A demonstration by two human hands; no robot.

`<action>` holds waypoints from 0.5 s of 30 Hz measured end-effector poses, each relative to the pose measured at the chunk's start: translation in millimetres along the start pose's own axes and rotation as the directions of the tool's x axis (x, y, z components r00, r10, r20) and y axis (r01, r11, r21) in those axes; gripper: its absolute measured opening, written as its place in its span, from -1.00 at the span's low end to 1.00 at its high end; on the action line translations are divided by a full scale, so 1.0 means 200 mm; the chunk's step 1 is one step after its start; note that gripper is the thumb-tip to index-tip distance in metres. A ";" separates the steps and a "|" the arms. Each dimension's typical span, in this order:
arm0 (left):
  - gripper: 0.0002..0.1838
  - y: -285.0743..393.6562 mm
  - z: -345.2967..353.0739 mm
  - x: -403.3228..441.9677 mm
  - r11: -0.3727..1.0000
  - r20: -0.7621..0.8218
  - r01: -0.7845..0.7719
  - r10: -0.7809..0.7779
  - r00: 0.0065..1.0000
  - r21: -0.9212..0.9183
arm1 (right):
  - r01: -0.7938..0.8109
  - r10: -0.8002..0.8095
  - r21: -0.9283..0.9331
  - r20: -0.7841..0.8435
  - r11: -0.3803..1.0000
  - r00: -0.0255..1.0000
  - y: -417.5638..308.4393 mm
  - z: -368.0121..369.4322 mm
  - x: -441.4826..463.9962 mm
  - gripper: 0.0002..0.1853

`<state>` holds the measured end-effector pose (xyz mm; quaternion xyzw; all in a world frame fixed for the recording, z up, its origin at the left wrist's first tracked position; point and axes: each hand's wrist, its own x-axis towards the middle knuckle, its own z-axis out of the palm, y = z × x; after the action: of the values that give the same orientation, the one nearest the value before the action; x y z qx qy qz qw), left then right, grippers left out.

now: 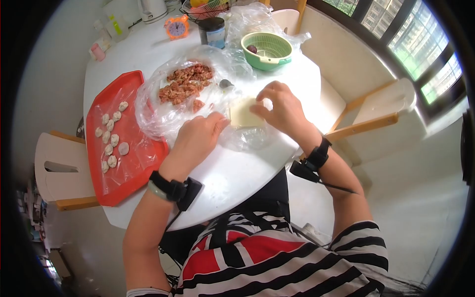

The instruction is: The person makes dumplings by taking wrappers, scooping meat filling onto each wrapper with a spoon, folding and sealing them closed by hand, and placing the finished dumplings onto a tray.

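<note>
1. The left hand (198, 137) has its fingertips drawn together by the left edge of the pale, square dough sheets (241, 115); the right hand (284, 112) curves thumb and fingers at their right. From here I can't tell whether either pinches one.
2. Beyond, plenty of reddish chopped meat (184, 86) sits unwrapped on crumpled clear plastic (149, 118).
3. Farther left, roughly ten small whitish dumplings (115, 140) look finished on the red plastic tray (132, 78): partway, I'd say.

black wrist straps (318, 157) | black boxes (189, 194) | thin cables (338, 187) | pale bangle (157, 191) | black-striped top (316, 277) | red patches (271, 244)
</note>
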<state>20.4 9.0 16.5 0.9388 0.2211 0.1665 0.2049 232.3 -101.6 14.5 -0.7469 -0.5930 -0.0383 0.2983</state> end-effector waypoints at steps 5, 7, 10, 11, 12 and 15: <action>-0.44 -0.05 0.05 0.05 0.986 0.074 0.135 -0.127 0.989 -0.101 | -0.009 0.006 -0.063 -0.050 0.998 0.999 -0.02 0.04 -0.06 -0.70; -0.29 -0.06 0.07 0.05 1.000 -0.069 0.002 -0.004 0.998 -0.024 | -0.068 0.068 -0.039 0.004 0.997 0.998 -0.03 0.03 -0.06 -0.71; -0.22 -0.04 0.05 0.05 0.994 0.010 0.100 -0.099 0.995 -0.045 | -0.071 0.071 -0.022 0.026 0.997 0.997 -0.03 0.03 -0.06 -0.74; -0.22 -0.03 0.04 0.05 0.994 0.010 0.101 -0.100 0.995 -0.046 | -0.071 0.071 -0.022 0.027 0.997 0.997 -0.03 0.03 -0.06 -0.74; -0.26 -0.01 0.02 0.04 0.986 0.037 0.143 -0.141 0.989 -0.085 | -0.065 0.065 0.002 0.028 0.998 0.997 -0.03 0.04 -0.06 -0.76; -0.37 -0.03 0.03 0.01 0.968 0.026 0.177 -0.175 0.984 -0.180 | -0.067 0.065 0.046 0.041 0.997 0.997 -0.03 0.05 -0.04 -0.80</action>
<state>22.7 13.2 8.7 0.8937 0.2864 0.1626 0.3048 222.6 -103.8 5.6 -0.7593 -0.5746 0.0002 0.3054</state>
